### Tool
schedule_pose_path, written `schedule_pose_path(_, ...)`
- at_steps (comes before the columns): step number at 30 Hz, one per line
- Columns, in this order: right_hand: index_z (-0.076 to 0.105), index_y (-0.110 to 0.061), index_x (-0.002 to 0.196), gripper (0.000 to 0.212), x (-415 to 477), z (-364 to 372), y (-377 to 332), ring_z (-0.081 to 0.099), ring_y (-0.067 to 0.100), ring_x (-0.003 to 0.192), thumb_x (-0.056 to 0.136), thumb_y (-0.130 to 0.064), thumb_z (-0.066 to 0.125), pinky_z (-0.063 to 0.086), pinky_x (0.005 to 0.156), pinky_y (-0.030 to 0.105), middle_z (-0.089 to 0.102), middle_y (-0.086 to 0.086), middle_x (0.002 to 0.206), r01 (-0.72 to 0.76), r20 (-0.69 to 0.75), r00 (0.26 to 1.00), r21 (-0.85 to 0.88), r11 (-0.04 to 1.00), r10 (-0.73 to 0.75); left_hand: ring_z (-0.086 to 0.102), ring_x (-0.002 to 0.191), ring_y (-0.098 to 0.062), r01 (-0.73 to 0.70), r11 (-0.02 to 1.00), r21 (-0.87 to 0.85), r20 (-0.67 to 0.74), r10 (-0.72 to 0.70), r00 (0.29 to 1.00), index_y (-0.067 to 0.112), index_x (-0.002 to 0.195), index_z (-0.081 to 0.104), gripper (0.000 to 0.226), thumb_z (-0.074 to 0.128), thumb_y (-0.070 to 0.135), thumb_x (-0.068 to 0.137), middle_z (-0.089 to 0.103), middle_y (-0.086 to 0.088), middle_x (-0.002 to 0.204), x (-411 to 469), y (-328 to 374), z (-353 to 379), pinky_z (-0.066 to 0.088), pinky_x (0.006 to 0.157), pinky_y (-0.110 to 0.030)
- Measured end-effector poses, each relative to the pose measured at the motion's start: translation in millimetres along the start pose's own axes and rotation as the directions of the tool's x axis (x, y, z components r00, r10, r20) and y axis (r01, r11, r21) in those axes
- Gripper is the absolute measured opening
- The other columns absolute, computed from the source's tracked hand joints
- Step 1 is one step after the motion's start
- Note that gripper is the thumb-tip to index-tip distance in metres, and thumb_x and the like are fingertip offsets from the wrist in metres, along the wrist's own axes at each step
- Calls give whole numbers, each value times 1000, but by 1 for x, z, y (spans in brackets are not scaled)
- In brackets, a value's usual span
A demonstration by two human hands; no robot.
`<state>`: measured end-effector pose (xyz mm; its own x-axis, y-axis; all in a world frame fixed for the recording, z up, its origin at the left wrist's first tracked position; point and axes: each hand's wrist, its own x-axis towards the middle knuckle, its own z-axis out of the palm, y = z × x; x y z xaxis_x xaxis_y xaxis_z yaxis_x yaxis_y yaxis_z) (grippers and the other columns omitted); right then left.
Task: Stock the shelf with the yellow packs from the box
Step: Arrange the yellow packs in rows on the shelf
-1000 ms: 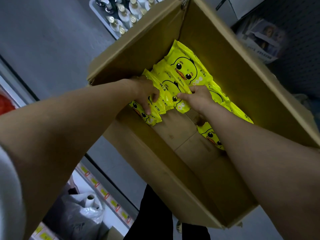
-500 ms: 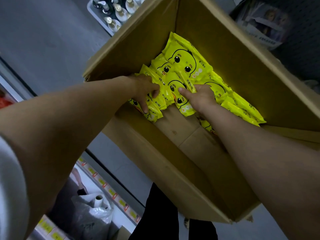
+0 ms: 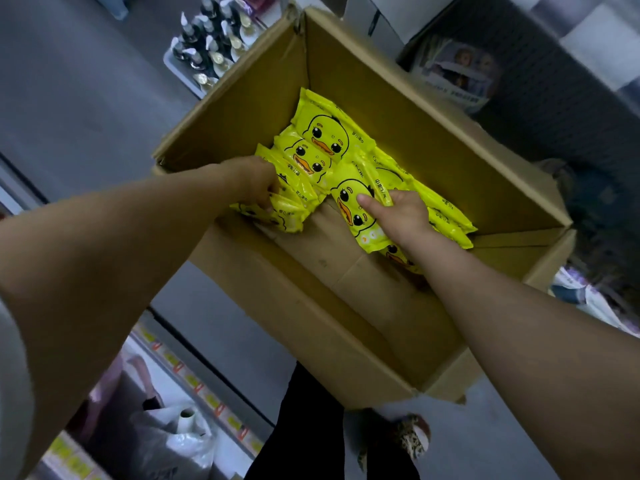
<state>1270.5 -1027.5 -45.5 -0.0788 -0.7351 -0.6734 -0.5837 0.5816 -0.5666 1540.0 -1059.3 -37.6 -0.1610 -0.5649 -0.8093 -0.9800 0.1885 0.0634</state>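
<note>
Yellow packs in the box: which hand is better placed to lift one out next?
Probably the right hand: its thumb lies on the face of one duck pack and its fingers curl over its edge. The left hand grips a bunch of packs at once.

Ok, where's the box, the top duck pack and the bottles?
box (image 3: 415, 126): head view, bare inside wall
top duck pack (image 3: 327, 135): head view, duck's face
bottles (image 3: 207, 53): head view, middle of the group

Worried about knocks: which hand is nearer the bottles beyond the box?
Left. The left hand grips packs by the box wall nearest the bottles; the right hand pinches a pack mid-box.
</note>
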Motion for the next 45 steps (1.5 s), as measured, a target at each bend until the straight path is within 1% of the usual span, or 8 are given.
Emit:
schedule_pose_path(6, 71, -15, 115, 96, -53, -52, 7, 66, 26, 110, 52, -88, 66, 52, 98, 43, 72, 6, 115, 101, -83, 992, 111, 989, -92, 49, 124, -30, -49, 948, -315, -84, 24, 996, 13, 133, 52, 47, 62, 35, 93, 57, -8, 127, -55, 52, -32, 40, 98, -33)
schedule_pose_path(9, 75, -21, 83, 42, -97, -94, 16, 72, 23, 85, 75, -62, 74, 57, 85, 43, 76, 0, 84, 167, -122, 981, 119, 979, -153, 41, 135, -27, -85, 909, -408, -131, 34, 991, 18, 145, 42, 57, 57, 40, 95, 42, -4, 150, -99, 102, -51, 33, 113, -41)
schedule_pose_path(19, 76, -31, 77, 45, -289, -275, 133, 73, 25, 82, 57, -71, 71, 58, 83, 49, 76, -2, 81, 386, -429, 873, 313, 868, -234, 71, 95, -28, -227, 711, -665, -178, 144, 973, 9, 119, 64, 45, 77, 30, 82, 73, -10, 106, -266, 347, -79, 57, 83, -41)
schedule_pose_path(25, 75, -16, 89, 22, -426, -403, 203, 73, 15, 75, 77, -32, 83, 62, 75, 38, 77, 2, 89, 546, -628, 749, 403, 735, -212, 71, 95, -31, -356, 737, -575, -316, 201, 927, 5, 112, 66, 64, 93, 30, 59, 74, -13, 100, -353, 517, -105, 54, 90, -51)
schedule_pose_path(29, 72, -17, 94, 17, -504, -479, 251, 65, -1, 62, 82, -25, 80, 52, 53, 14, 72, -7, 80, 635, -748, 626, 324, 701, -220, 72, 73, -22, -506, 721, -474, -485, 266, 833, 8, 108, 64, 40, 84, 15, 74, 73, -9, 90, -422, 615, -116, 61, 67, -40)
schedule_pose_path(31, 72, -16, 96, 22, -533, -511, 274, 69, 8, 71, 80, -28, 81, 57, 60, 18, 74, -2, 86, 648, -784, 584, 295, 703, -210, 70, 60, -16, -533, 746, -400, -516, 296, 803, 13, 108, 63, 35, 81, 12, 77, 71, -5, 82, -453, 652, -124, 56, 50, -29)
schedule_pose_path(35, 75, -18, 94, 35, -582, -561, 324, 74, 20, 83, 70, -42, 85, 60, 81, 42, 77, -2, 88, 648, -832, 536, 298, 701, -142, 70, 90, -29, -528, 808, -260, -526, 340, 779, 13, 119, 61, 52, 84, 16, 72, 71, -7, 95, -504, 715, -148, 56, 82, -49)
schedule_pose_path(45, 72, -14, 104, 22, -646, -630, 422, 70, 14, 80, 85, -23, 78, 60, 70, 25, 74, 3, 97, 714, -920, 392, 295, 635, -15, 72, 80, -24, -610, 792, -23, -510, 516, 688, 7, 114, 65, 45, 83, 11, 73, 74, -8, 93, -540, 873, -182, 57, 74, -38)
